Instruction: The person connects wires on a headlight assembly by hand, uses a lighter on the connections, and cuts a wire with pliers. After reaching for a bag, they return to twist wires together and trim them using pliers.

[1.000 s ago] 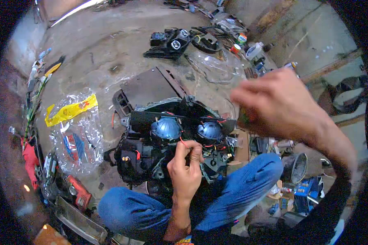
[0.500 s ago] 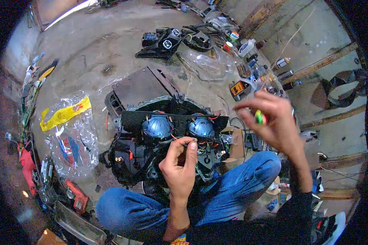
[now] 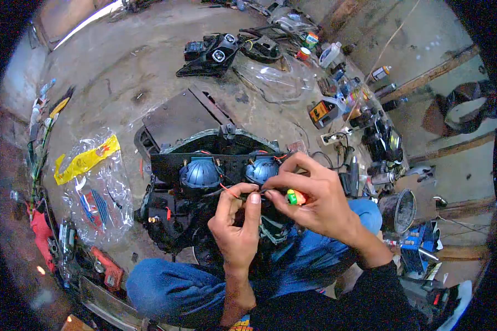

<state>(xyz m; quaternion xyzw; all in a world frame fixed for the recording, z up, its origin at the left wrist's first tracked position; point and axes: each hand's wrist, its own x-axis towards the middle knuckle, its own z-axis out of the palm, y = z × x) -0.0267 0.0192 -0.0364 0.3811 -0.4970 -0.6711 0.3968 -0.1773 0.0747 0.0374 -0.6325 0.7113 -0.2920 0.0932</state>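
My left hand [image 3: 236, 220] pinches a thin wire [image 3: 229, 191] in front of a black housing [image 3: 165, 207]. Close on its right, my right hand [image 3: 315, 198] has thumb and forefinger pressed together at the dark end of the wire. A small green and orange object [image 3: 295, 197] is tucked in the right palm. Two blue domed parts, one on the left [image 3: 200, 173] and one on the right [image 3: 261, 169], sit in the housing behind my hands.
A clear plastic bag [image 3: 99, 201] with a yellow strip lies at left, near a red tool [image 3: 107, 268]. Bottles and a black and orange container [image 3: 321, 113] stand at right. A black lamp unit [image 3: 210, 56] is on the floor ahead.
My right hand has come down and left from the right side to meet my left hand at the wire. The view has shifted slightly.
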